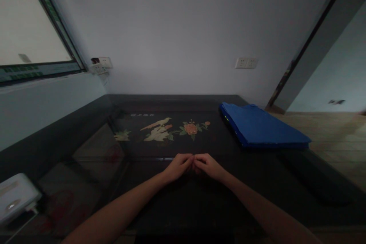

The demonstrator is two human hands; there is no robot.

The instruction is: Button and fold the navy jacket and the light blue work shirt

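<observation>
My left hand [180,166] and my right hand [208,166] rest together at the near middle of a dark, glossy tabletop [177,202]. Their curled fingers meet and touch each other. Both hands are closed, and I see no object in them. Just beyond them, a picture of birds [158,129] and a pink flower [190,128] decorates the table surface. To the right of my right hand, and apart from it, lies a flat blue stack [263,126] that looks like folded fabric, with a small yellow mark along its left edge.
A white device [18,194] with a white cable stands at the near left. Behind the table is a pale wall with a double socket [246,63] and, at left, another socket with an adapter [98,68]. A window [31,26] is at upper left; wooden floor [337,129] lies right.
</observation>
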